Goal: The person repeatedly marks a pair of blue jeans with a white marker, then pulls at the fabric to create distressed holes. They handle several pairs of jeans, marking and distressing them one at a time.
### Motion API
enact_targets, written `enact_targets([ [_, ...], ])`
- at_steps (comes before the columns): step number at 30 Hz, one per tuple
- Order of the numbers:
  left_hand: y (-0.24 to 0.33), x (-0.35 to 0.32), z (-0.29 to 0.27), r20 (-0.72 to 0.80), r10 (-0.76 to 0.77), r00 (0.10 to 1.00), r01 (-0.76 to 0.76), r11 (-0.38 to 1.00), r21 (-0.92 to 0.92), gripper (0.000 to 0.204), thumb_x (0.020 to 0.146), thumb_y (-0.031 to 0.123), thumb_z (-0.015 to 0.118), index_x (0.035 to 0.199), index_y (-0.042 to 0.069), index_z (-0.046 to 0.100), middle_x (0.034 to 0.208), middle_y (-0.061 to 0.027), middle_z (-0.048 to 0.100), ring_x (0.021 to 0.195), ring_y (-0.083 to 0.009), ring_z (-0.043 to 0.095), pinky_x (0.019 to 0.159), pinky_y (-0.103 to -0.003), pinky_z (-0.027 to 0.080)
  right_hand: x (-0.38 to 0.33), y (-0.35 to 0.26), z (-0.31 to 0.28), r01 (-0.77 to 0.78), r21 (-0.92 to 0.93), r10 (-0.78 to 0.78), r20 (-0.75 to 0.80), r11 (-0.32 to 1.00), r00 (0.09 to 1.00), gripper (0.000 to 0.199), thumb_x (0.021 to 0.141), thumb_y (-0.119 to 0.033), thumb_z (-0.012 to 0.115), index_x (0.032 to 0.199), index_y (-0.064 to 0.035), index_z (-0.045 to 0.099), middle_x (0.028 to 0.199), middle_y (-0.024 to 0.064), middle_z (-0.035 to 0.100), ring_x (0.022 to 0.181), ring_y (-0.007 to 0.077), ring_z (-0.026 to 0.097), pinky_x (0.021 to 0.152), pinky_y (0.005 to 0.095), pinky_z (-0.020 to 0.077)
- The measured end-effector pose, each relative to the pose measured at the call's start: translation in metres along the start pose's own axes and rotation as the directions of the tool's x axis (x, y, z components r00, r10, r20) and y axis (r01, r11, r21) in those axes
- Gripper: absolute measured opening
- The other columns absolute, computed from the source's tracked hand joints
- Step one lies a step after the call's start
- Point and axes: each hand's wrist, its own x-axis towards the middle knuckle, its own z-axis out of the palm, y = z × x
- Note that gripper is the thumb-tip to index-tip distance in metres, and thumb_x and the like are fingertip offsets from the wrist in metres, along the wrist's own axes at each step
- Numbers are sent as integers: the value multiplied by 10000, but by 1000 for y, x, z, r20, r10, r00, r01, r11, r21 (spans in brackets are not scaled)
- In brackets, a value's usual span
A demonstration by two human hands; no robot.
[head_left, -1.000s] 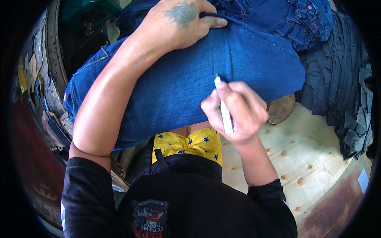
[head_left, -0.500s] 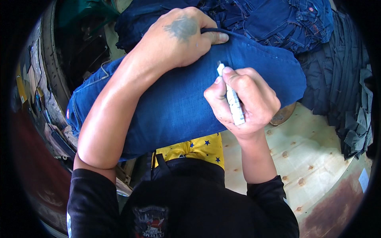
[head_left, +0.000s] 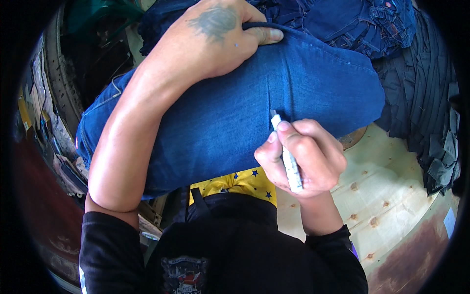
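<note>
A pair of blue jeans (head_left: 215,117) lies across my lap, one leg stretched out to the right. My left hand (head_left: 220,41) grips the far edge of that leg, its thumb on top; its other fingers are hidden under the denim. In my right hand (head_left: 311,154), near the leg's closer edge, is a white pen-shaped tool (head_left: 292,169) with a small grey tip. Whether the tip is a blade or a marker point, I cannot tell. The tip touches the denim at the lower end of a thin line, beside a raised crease.
A heap of dark blue jeans (head_left: 342,24) lies beyond my lap. Dark grey folded garments (head_left: 416,93) are stacked at the right. Pale plywood (head_left: 372,196) spreads out at the lower right. Worn panels and scraps (head_left: 54,127) stand along the left, with a dark green thing (head_left: 98,19) behind.
My right hand has drawn the tool toward me across the denim, and a thin line and a crease now show behind it. My left hand keeps its grip and has shifted slightly away and left.
</note>
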Motion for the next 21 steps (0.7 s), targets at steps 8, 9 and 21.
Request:
enact_targets([
  [8, -8, -8, -1, -21, 124, 992, -125, 987, -103, 288, 1023, 292, 752, 1058, 13, 820, 883, -271, 753, 771, -345, 774, 751, -425, 571, 20, 31, 24, 83, 10, -82, -88, 996, 993, 326, 604, 102, 780, 919, 31, 737, 645, 49, 547, 503, 175, 550, 456, 268, 441],
  [9, -7, -9, 1, -52, 145, 988, -150, 982, -111, 289, 1023, 293, 754, 1055, 13, 820, 880, -270, 753, 768, -343, 773, 750, -425, 570, 20, 29, 23, 79, 12, -77, -87, 997, 993, 328, 593, 101, 777, 910, 27, 734, 643, 48, 537, 501, 173, 543, 453, 266, 433],
  [21, 0, -10, 11, -105, 109, 989, -109, 994, 8, 291, 1026, 291, 751, 1027, 6, 811, 858, -262, 747, 739, -345, 754, 729, -422, 559, 14, 28, 18, 89, -8, -89, -126, 996, 988, 225, 675, 62, 798, 891, 37, 741, 643, 62, 580, 500, 181, 588, 454, 266, 473],
])
